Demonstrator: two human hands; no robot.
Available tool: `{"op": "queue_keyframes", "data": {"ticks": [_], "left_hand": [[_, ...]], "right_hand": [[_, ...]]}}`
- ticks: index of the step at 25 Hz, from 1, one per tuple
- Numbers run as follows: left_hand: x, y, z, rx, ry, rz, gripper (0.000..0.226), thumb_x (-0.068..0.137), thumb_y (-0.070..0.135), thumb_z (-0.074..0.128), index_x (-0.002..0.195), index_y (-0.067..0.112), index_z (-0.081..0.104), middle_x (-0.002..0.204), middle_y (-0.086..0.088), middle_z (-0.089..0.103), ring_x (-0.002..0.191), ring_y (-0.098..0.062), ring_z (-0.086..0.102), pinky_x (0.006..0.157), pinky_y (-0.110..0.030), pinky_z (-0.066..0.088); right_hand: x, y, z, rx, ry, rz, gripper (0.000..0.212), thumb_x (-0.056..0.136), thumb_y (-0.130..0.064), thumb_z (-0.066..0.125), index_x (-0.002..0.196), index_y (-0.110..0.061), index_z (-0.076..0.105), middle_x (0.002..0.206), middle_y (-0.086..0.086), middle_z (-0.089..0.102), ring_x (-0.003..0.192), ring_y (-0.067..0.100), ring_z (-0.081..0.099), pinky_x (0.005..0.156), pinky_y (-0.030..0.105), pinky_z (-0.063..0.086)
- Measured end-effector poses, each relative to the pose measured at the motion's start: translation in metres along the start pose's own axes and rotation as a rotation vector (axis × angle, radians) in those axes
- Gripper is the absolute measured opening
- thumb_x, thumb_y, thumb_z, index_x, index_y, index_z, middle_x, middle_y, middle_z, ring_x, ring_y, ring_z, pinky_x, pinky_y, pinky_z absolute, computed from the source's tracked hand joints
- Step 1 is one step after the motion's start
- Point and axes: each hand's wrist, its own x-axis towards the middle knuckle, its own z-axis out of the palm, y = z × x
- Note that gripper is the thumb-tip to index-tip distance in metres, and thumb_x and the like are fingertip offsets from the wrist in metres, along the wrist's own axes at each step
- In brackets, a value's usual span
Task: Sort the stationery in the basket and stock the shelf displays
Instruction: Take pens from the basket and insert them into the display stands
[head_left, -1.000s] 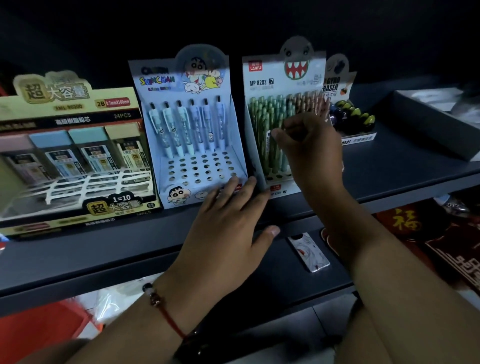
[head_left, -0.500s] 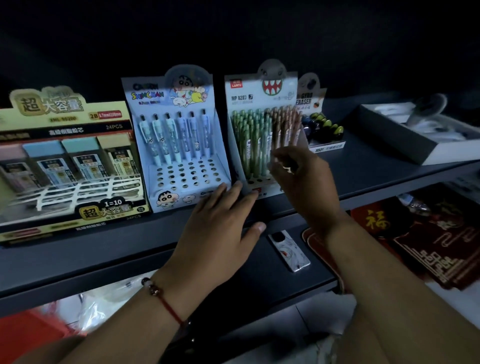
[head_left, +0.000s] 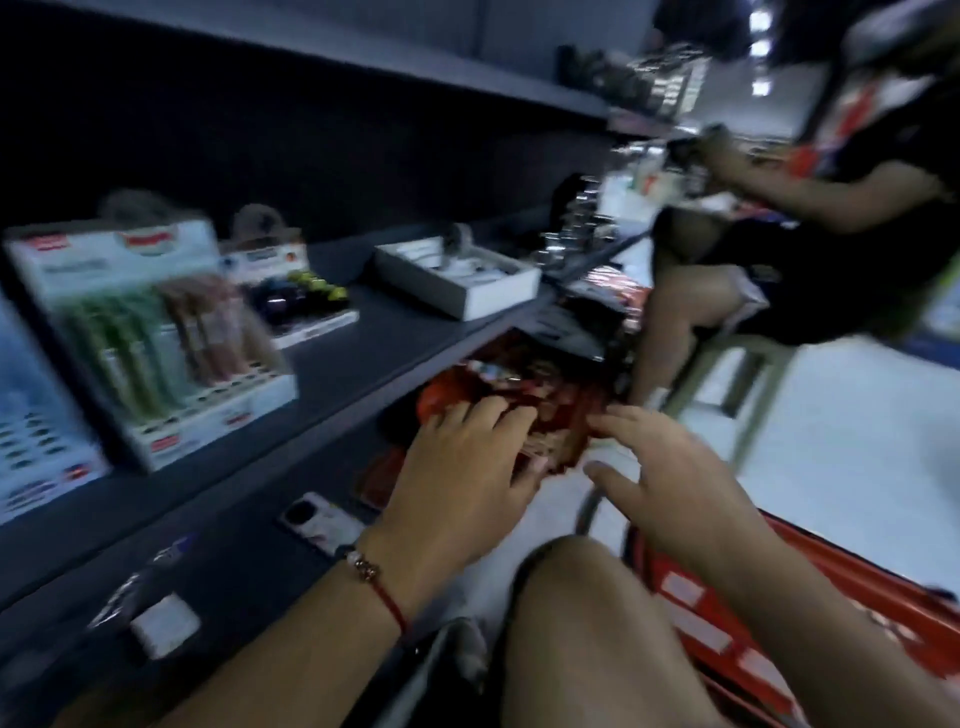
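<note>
The whole view is smeared by motion, so print and small detail cannot be read. At the far left a pale blue display box (head_left: 31, 415) is cut off by the frame edge. Beside it on the dark shelf (head_left: 363, 353) stands the pen display (head_left: 156, 332), its green and brown pens blurred into streaks. Further right sits a smaller eraser display (head_left: 296, 296) with dark rounded pieces, then a shallow white tray (head_left: 467, 291) whose contents are too blurred to name. On the lower shelf lie a small flat card (head_left: 322, 525) and a white block (head_left: 165, 623), just in front of the left wrist. The left hand (head_left: 462, 483) is spread, fingers loosely extended over a heap of red packets (head_left: 540, 395); whether it touches them I cannot tell. The right hand (head_left: 670, 483) hangs just beside it, fingers apart and relaxed, holding nothing. Below the right forearm the orange basket (head_left: 779, 623) is partly hidden by a bare knee and cut off at the bottom edge. At the upper right another person sits on a stool (head_left: 748, 374), blurred
</note>
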Motion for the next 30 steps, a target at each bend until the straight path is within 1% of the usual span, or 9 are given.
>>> {"op": "queue_keyframes", "data": {"ticks": [4, 8, 15, 20, 23, 25, 27, 28, 30], "left_hand": [[0.017, 0.107, 0.027, -0.051, -0.139, 0.269, 0.054, 0.084, 0.054, 0.034, 0.124, 0.025, 0.057, 0.113, 0.002, 0.06, 0.099, -0.024, 0.061, 0.08, -0.039, 0.05], [0.027, 0.167, 0.062, -0.001, -0.265, 0.449, 0.06, 0.084, 0.059, 0.032, 0.135, 0.031, 0.047, 0.126, 0.008, 0.055, 0.114, -0.018, 0.055, 0.093, -0.035, 0.045], [0.025, 0.245, 0.182, 0.036, -0.622, 0.595, 0.066, 0.086, 0.06, 0.031, 0.143, 0.028, 0.041, 0.137, 0.001, 0.049, 0.125, -0.022, 0.048, 0.102, -0.038, 0.04], [0.045, 0.284, 0.256, -0.001, -0.771, 0.641, 0.057, 0.094, 0.056, 0.043, 0.142, 0.027, 0.038, 0.135, 0.001, 0.048, 0.123, -0.023, 0.048, 0.102, -0.039, 0.04], [0.044, 0.283, 0.297, 0.03, -0.907, 0.597, 0.056, 0.094, 0.057, 0.043, 0.14, 0.026, 0.041, 0.132, -0.001, 0.051, 0.125, -0.025, 0.047, 0.105, -0.041, 0.039], [0.042, 0.277, 0.314, 0.027, -0.948, 0.581, 0.055, 0.094, 0.057, 0.043, 0.141, 0.027, 0.041, 0.134, 0.001, 0.05, 0.131, -0.024, 0.043, 0.107, -0.041, 0.037], [0.044, 0.275, 0.331, -0.021, -0.94, 0.541, 0.053, 0.095, 0.057, 0.042, 0.14, 0.029, 0.041, 0.136, 0.004, 0.05, 0.132, -0.019, 0.042, 0.108, -0.038, 0.036], [0.047, 0.275, 0.338, -0.043, -0.935, 0.525, 0.052, 0.095, 0.057, 0.042, 0.14, 0.03, 0.042, 0.136, 0.006, 0.049, 0.132, -0.017, 0.042, 0.108, -0.037, 0.036], [0.053, 0.276, 0.35, -0.091, -0.947, 0.494, 0.051, 0.095, 0.057, 0.041, 0.139, 0.031, 0.042, 0.137, 0.007, 0.049, 0.132, -0.015, 0.041, 0.109, -0.035, 0.035]], "right_hand": [[-0.098, 0.095, -0.04, -0.103, -0.035, 0.266, 0.047, 0.09, -0.037, 0.064, 0.135, -0.025, 0.058, 0.139, -0.003, 0.057, 0.129, 0.017, 0.051, 0.109, 0.03, 0.034], [-0.182, 0.179, -0.043, -0.09, -0.143, 0.531, 0.051, 0.089, -0.039, 0.065, 0.137, -0.027, 0.056, 0.142, -0.004, 0.054, 0.13, 0.016, 0.051, 0.109, 0.029, 0.036], [-0.258, 0.305, 0.032, 0.088, -0.467, 0.8, 0.053, 0.092, -0.039, 0.062, 0.142, -0.024, 0.051, 0.141, 0.001, 0.056, 0.126, 0.02, 0.054, 0.1, 0.028, 0.041], [-0.249, 0.38, 0.108, 0.285, -0.668, 0.959, 0.034, 0.098, -0.031, 0.056, 0.124, -0.011, 0.064, 0.114, 0.008, 0.067, 0.094, 0.017, 0.06, 0.081, 0.026, 0.045], [-0.26, 0.392, 0.179, 0.379, -0.793, 1.124, 0.026, 0.1, -0.028, 0.051, 0.083, -0.012, 0.06, 0.078, -0.001, 0.058, 0.062, 0.006, 0.049, 0.055, 0.015, 0.041], [-0.272, 0.394, 0.224, 0.384, -0.771, 1.28, 0.02, 0.096, -0.021, 0.054, 0.078, -0.015, 0.059, 0.073, -0.001, 0.06, 0.058, 0.007, 0.056, 0.046, 0.017, 0.046], [-0.28, 0.408, 0.264, 0.38, -0.689, 1.421, 0.009, 0.089, -0.012, 0.055, 0.089, -0.009, 0.064, 0.082, 0.005, 0.067, 0.069, 0.015, 0.066, 0.057, 0.028, 0.059], [-0.281, 0.414, 0.277, 0.353, -0.641, 1.479, 0.013, 0.087, -0.009, 0.055, 0.098, -0.005, 0.061, 0.088, 0.008, 0.067, 0.075, 0.02, 0.068, 0.062, 0.034, 0.061], [-0.278, 0.424, 0.293, 0.277, -0.564, 1.54, 0.027, 0.088, -0.004, 0.054, 0.114, -0.005, 0.047, 0.1, 0.011, 0.061, 0.085, 0.025, 0.065, 0.06, 0.035, 0.055]]}}
